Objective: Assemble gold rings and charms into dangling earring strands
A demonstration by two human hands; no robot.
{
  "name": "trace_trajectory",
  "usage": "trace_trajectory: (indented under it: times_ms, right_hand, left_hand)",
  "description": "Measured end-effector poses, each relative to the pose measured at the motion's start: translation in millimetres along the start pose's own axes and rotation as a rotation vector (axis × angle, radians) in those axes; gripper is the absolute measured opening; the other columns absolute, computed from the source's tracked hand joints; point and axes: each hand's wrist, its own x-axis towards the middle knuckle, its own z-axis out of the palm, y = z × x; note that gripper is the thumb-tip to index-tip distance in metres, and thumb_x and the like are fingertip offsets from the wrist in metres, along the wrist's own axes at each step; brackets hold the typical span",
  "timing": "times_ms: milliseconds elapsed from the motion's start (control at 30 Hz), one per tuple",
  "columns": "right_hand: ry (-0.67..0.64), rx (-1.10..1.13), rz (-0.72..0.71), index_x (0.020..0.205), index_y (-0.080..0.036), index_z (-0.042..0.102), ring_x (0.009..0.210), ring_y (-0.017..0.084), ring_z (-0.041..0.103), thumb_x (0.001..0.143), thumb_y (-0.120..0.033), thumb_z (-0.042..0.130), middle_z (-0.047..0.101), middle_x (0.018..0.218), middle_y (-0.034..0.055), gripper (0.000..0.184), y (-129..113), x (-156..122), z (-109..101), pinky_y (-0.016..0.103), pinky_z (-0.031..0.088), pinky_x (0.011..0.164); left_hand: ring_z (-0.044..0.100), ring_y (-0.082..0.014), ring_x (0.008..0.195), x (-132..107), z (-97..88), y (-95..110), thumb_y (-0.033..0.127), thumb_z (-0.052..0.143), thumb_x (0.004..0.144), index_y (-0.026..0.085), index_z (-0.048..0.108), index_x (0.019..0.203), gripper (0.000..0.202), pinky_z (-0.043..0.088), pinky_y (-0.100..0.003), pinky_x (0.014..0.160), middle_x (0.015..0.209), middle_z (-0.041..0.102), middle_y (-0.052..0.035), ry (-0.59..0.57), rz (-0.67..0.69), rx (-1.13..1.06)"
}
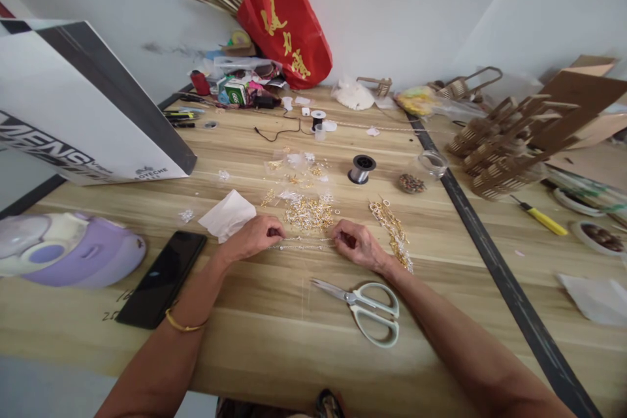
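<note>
The left hand (252, 235) and right hand (360, 245) are pinching thin, silvery beaded strands (301, 247), which are stretching between them; small gold and white beads (308, 213) are lying just beyond the grip.

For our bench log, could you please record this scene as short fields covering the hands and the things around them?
Left hand: appears to pinch thin silvery strands at their left
Right hand: appears to pinch them at their right
Far side: loose pile of small gold and silvery pieces
Near side: metal scissors with pale green handles
Left side: flat black smartphone
</note>
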Motion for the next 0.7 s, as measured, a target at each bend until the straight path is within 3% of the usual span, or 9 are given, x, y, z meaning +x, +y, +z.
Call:
trace_trajectory:
  times_ms: [500, 700]
  right_hand:
    - [-0.017, -0.002, 0.010, 0.082, -0.015, 0.056, 0.052, 0.008, 0.040, 0.077, -0.014, 0.051, 0.049, 0.064, -0.0023, 0.007, 3.6, -0.9, 0.9, 0.019, 0.031, 0.047]
    - [-0.002, -0.140, -0.103, 0.078, -0.016, 0.054, 0.057, 0.010, 0.044, 0.080, -0.015, 0.050, 0.052, 0.073, 0.0016, 0.005, -1.8, -1.4, 0.6, 0.021, 0.036, 0.052]
  left_hand:
    - [0.055, -0.0122, 0.063, -1.5, -3.1, 4.5, 0.017, 0.054, 0.071, 0.014, 0.068, 0.072, 0.014, 0.040, -0.022, 0.061, 0.069, 0.065, -0.0029, 0.006, -0.049, 0.024]
    - [0.055, -0.0118, 0.063, -1.1, -2.0, 13.9, 0.018, 0.055, 0.073, 0.014, 0.066, 0.072, 0.011, 0.041, -0.022, 0.061, 0.071, 0.064, -0.0022, 0.032, -0.011, 0.015]
